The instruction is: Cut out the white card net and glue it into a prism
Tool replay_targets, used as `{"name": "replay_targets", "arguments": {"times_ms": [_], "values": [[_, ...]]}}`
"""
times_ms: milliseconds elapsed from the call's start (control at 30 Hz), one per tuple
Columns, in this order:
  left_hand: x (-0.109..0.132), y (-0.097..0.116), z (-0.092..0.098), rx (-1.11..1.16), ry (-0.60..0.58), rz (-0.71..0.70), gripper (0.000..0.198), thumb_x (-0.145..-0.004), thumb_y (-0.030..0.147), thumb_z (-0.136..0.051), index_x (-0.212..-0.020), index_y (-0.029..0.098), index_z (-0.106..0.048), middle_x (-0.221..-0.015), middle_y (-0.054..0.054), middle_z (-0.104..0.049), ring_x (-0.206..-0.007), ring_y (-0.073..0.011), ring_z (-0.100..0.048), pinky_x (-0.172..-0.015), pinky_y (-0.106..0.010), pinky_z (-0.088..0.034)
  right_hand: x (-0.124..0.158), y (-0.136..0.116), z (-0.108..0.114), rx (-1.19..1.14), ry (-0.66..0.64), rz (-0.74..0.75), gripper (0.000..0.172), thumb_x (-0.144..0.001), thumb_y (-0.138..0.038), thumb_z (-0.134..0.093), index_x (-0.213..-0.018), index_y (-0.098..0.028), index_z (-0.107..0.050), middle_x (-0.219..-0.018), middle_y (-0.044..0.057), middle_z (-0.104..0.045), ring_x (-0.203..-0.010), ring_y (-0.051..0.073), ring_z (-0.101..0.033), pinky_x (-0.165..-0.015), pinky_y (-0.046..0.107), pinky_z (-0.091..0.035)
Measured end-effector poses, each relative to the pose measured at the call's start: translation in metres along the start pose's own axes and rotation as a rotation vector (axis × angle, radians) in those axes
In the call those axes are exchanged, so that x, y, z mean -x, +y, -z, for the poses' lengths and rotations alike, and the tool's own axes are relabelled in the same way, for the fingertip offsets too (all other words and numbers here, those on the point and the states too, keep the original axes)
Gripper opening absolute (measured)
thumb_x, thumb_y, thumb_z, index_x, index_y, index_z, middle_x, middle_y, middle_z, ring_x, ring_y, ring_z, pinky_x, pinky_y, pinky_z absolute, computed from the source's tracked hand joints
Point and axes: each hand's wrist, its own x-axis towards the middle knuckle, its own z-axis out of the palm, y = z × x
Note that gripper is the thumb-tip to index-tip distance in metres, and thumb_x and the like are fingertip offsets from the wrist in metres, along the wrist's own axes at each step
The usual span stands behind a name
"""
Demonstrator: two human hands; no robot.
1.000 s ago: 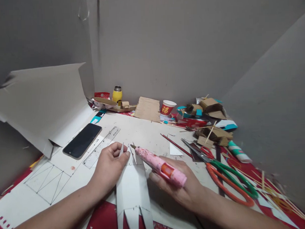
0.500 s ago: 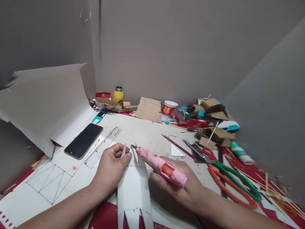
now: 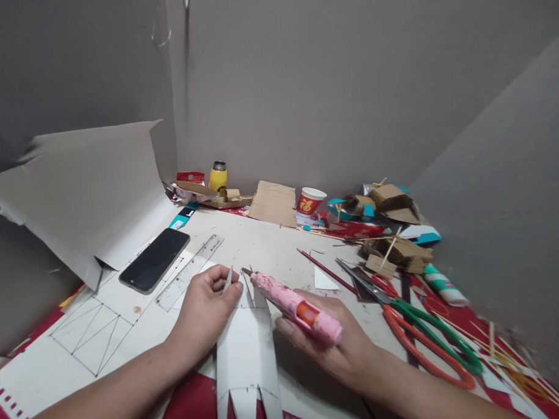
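Observation:
A folded white card piece point(image 3: 246, 351) with pointed flaps at both ends stands in front of me, running toward my body. My left hand point(image 3: 214, 303) pinches it near its far end, thumb and fingers closed on one pointed flap. In my right hand point(image 3: 327, 330) is a pink hot glue gun point(image 3: 294, 304), blotched with stains and showing an orange window. Its dark nozzle points left and meets or nearly meets the tip of a middle flap; contact cannot be made out. Part of my right hand is hidden behind the glue gun.
Left of my hands lie a clear ruler point(image 3: 190, 270) and a black phone point(image 3: 155, 259). Scissors point(image 3: 421, 327) with orange and green handles lie right, near a red pencil point(image 3: 327, 271). A paper cup point(image 3: 311, 201), yellow bottle point(image 3: 218, 178) and cardboard scraps point(image 3: 393, 199) line the back.
Both hands, the card piece and the glue gun hold nearly the same place. The whole view has shifted very slightly, with things appearing a little lower.

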Motion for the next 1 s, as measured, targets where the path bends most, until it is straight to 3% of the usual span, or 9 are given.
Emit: {"name": "replay_targets", "arguments": {"times_ms": [433, 667, 1000], "values": [[0.0003, 0.0017, -0.0006, 0.057, 0.003, 0.027, 0.013, -0.071, 0.027, -0.062, -0.074, 0.018, -0.053, -0.061, 0.005, -0.051, -0.052, -0.0093, -0.043, -0.049, -0.02, -0.033, 0.0008, 0.0002, 0.0004, -0.017, -0.018, -0.01, 0.018, -0.088, -0.026, -0.048, -0.071, -0.021, -0.043, -0.062, -0.002, -0.046, -0.052, 0.012, -0.041, -0.05, 0.027, -0.038], [0.0001, 0.002, -0.0004, 0.044, -0.013, -0.022, 0.013, -0.073, 0.026, -0.061, -0.072, 0.018, -0.051, -0.058, 0.006, -0.044, -0.05, -0.0089, -0.039, -0.048, -0.021, -0.031, -0.0006, 0.0016, -0.0014, -0.023, -0.015, -0.02, 0.021, -0.088, -0.027, -0.047, -0.069, -0.021, -0.042, -0.061, -0.002, -0.046, -0.051, 0.012, -0.041, -0.049, 0.026, -0.038], [-0.0006, 0.002, 0.0003, 0.028, 0.007, -0.022, 0.013, -0.071, 0.027, -0.061, -0.072, 0.018, -0.052, -0.06, 0.005, -0.047, -0.051, -0.0092, -0.04, -0.047, -0.02, -0.032, 0.0017, 0.0009, 0.0002, -0.007, -0.007, -0.02, 0.012, -0.088, -0.029, -0.048, -0.079, -0.022, -0.054, -0.06, 0.0, -0.05, -0.051, 0.015, -0.046, -0.05, 0.027, -0.041]]}}
